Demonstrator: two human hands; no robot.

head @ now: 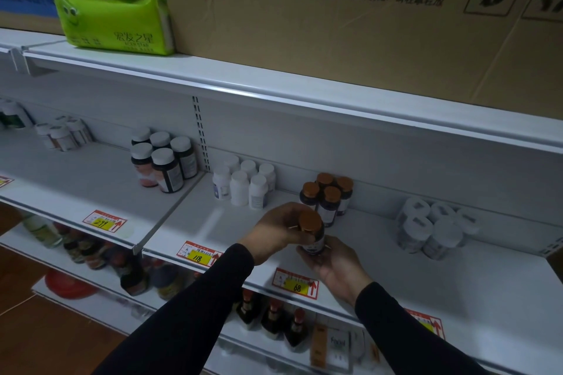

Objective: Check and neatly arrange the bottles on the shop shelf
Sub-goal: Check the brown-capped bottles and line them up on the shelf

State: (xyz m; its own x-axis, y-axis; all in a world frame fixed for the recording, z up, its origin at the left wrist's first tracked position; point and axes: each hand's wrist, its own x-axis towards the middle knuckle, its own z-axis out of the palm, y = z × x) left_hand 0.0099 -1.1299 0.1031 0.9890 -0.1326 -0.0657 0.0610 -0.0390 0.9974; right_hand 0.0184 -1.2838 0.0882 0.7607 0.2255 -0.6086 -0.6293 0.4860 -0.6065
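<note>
Both hands hold one small dark bottle with a copper-coloured cap [310,233] above the white shop shelf [457,280].
Left hand [278,230] curls around its cap, right hand [330,262] cups its base; likely light, rigid, smooth, so grip the body.

Two bare hands [307,240]; long black sleeves [189,307], snug cuffs

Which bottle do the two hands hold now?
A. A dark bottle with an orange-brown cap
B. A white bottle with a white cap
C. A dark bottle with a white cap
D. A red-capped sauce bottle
A: the left hand and right hand hold a dark bottle with an orange-brown cap, like the group of same bottles behind it.
</note>
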